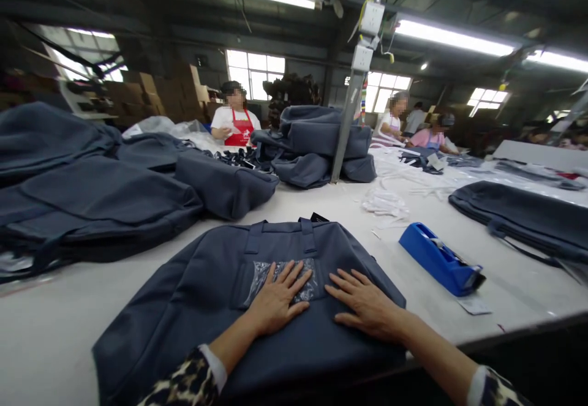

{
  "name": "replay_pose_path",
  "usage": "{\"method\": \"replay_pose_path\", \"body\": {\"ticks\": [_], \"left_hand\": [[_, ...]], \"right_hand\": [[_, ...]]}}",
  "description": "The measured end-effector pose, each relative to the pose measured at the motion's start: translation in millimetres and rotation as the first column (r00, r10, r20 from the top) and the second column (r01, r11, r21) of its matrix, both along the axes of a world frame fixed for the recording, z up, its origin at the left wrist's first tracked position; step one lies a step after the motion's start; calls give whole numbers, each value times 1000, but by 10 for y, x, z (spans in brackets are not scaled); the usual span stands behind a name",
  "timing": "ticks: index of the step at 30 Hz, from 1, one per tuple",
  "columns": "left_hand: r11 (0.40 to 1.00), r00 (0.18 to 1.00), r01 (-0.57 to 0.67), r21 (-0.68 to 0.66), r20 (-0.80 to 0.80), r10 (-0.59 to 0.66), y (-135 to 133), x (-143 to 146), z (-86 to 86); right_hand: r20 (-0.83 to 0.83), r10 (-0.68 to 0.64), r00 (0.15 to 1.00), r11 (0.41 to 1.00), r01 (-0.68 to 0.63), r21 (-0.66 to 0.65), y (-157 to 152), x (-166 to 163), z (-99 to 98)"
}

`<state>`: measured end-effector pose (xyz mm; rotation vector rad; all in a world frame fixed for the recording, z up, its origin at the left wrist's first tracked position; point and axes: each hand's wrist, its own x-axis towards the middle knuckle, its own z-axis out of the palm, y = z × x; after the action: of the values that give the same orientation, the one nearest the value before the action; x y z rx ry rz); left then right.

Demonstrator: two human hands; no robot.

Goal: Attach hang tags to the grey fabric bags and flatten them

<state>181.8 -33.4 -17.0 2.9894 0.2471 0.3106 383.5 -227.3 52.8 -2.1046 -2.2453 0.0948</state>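
A dark blue-grey bag (193,326) lies flat on the white table in front of me, its two short handle straps pointing away. On its upper face is a clear plastic window pocket (261,271). My left hand (278,299) rests on this pocket, fingers spread and palm down. To the right of it, my right hand (362,302) lies flat on the bag's fabric with fingers apart. Neither hand grips anything. Behind the straps a small black tag (319,217) shows at the bag's top edge.
Right of the bag stands a blue tape dispenser (436,259), with another bag (528,213) beyond it. More bags (92,191) lie at left. A metal post (348,118) rises by a bag pile (316,133). Across the table is a person in a red apron (239,129).
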Motion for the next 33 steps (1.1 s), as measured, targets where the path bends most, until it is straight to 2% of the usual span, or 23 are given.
{"method": "replay_pose_path", "body": {"ticks": [2,4,6,9,12,16,18,21,24,27,30,33], "left_hand": [[1000,1000,-9,-7,-5,9,3,5,22],[1000,1000,-15,-13,-6,15,1,11,22],[999,1000,-17,-31,-13,16,5,13,8],[997,999,-13,-72,-35,11,27,19,-8],[997,999,-7,-83,-33,5,47,36,22],[998,998,-12,-67,-57,8,-47,-7,116],[997,997,36,-64,-59,-40,-169,-91,137],[994,995,101,-43,-21,-102,-377,-252,116],[997,997,74,6,4,-74,-505,-355,72],[996,997,70,54,14,-71,-522,-365,46],[992,995,80,102,48,-86,-505,-340,69],[988,991,67,140,102,-81,-560,-356,148]], "right_hand": [[24,-50,998,994,48,94,113,114,106],[58,-149,987,975,137,174,207,264,51],[83,-218,973,970,206,130,258,411,-149],[106,-245,964,969,242,43,272,560,-486],[125,-240,963,970,235,57,266,599,-618],[157,-260,953,965,254,59,256,570,-582],[162,-267,950,964,259,66,254,561,-570],[160,-264,951,964,253,83,256,559,-545],[169,-269,948,962,258,86,233,532,-461],[174,-250,953,967,236,95,133,424,-388],[168,-177,970,979,154,137,-23,250,-424],[155,-173,973,975,146,169,-136,121,-512]]}}
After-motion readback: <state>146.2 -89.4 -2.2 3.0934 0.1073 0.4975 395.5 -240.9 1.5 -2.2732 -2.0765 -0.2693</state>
